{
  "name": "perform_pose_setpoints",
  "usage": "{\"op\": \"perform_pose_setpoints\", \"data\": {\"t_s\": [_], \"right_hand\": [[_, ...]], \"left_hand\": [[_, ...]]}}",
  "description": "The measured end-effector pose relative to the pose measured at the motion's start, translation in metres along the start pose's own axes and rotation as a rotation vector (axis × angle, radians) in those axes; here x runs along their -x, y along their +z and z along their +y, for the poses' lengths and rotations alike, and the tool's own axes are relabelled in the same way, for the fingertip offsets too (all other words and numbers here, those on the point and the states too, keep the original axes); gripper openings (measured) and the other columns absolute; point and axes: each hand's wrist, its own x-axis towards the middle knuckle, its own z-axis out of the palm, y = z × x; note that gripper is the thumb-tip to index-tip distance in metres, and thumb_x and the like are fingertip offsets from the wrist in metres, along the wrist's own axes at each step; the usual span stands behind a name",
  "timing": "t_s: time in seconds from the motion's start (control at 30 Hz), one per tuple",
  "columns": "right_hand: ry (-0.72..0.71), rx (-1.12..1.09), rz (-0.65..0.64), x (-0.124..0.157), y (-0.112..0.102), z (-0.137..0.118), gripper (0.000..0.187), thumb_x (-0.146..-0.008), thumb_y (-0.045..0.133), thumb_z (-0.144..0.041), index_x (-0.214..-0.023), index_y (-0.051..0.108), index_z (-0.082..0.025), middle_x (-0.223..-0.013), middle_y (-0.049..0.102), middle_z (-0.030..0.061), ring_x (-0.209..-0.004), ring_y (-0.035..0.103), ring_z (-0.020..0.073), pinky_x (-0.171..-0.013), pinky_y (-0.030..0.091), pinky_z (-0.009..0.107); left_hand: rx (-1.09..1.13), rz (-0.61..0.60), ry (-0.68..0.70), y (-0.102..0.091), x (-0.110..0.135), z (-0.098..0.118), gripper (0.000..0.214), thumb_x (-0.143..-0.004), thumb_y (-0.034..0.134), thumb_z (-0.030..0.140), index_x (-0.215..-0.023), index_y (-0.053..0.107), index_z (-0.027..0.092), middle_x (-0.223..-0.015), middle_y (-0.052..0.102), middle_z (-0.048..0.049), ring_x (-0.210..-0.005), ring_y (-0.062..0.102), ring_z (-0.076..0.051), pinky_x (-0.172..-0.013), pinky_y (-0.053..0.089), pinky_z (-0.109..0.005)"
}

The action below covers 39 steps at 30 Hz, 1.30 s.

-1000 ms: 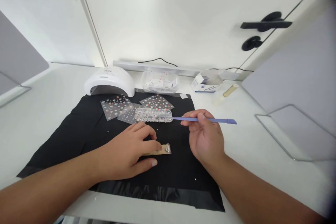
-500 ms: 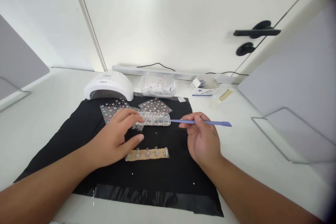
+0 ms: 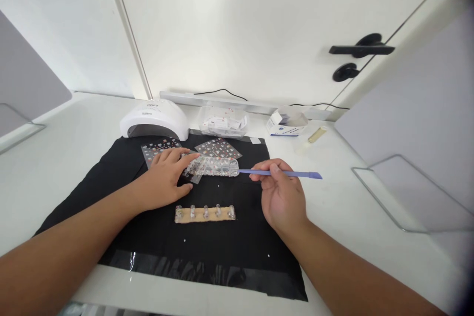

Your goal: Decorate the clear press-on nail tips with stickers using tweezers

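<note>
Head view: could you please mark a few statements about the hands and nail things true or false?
The right hand holds a purple stick. True.
The left hand rests on the tan strip of nail tips. False: it touches the clear bead box; the strip lies apart.
The white nail lamp stands at the black mat's far edge. True.
The tan strip lies under the nail lamp. False: it lies in the open on the black mat.

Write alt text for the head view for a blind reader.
The left hand touches a clear bead box on a black mat, while the right hand holds a purple stick toward it. A nail-tip strip lies nearer.
</note>
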Motion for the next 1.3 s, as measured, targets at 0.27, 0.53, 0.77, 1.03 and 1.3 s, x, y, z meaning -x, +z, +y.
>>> {"op": "perform_pose_setpoints", "data": {"t_s": [0.27,0.53,0.77,1.03,1.3], "right_hand": [[0.008,0.013,-0.025,0.000,-0.001,0.000,0.017,-0.081,0.065,-0.032,-0.068,0.067,-0.022,-0.064,0.066,-0.0024,-0.061,0.060,0.0135,-0.066,0.045,0.030],[0.008,0.019,-0.032,0.002,-0.001,0.000,0.016,-0.080,0.066,-0.032,-0.068,0.069,-0.022,-0.066,0.066,-0.0013,-0.062,0.060,0.0139,-0.066,0.047,0.030],[-0.007,0.004,-0.031,0.003,0.000,-0.003,0.016,-0.079,0.067,-0.033,-0.067,0.068,-0.022,-0.065,0.065,-0.0016,-0.061,0.061,0.0131,-0.065,0.046,0.029],[-0.041,0.024,-0.022,0.002,0.000,-0.005,0.017,-0.080,0.065,-0.031,-0.067,0.069,-0.022,-0.068,0.066,-0.0004,-0.060,0.059,0.0137,-0.066,0.047,0.031],[-0.050,0.039,-0.044,0.003,0.001,-0.007,0.018,-0.081,0.064,-0.031,-0.066,0.067,-0.022,-0.067,0.066,-0.0001,-0.060,0.058,0.0153,-0.065,0.046,0.032]], "left_hand": [[-0.055,0.035,0.015,-0.001,-0.002,-0.002,0.048,-0.092,0.055,0.038,-0.136,0.055,0.018,-0.131,0.060,-0.0150,-0.123,0.049,-0.037,-0.105,0.037,-0.062],[-0.053,0.125,0.069,-0.010,-0.001,-0.003,0.023,-0.094,0.050,0.028,-0.103,0.067,0.016,-0.111,0.068,-0.0136,-0.107,0.060,-0.033,-0.099,0.046,-0.055],[-0.036,0.218,0.114,-0.020,0.004,-0.001,0.010,-0.088,0.053,0.018,-0.085,0.063,0.018,-0.113,0.064,-0.0110,-0.114,0.052,-0.033,-0.099,0.045,-0.056],[0.057,0.347,0.153,-0.030,0.008,0.001,0.011,-0.092,0.055,0.021,-0.086,0.063,0.018,-0.111,0.065,-0.0093,-0.108,0.055,-0.027,-0.094,0.049,-0.047],[0.105,0.437,0.252,-0.031,0.003,-0.008,0.018,-0.092,0.058,0.026,-0.088,0.075,0.023,-0.090,0.063,-0.0058,-0.088,0.056,-0.022,-0.079,0.049,-0.038]]}}
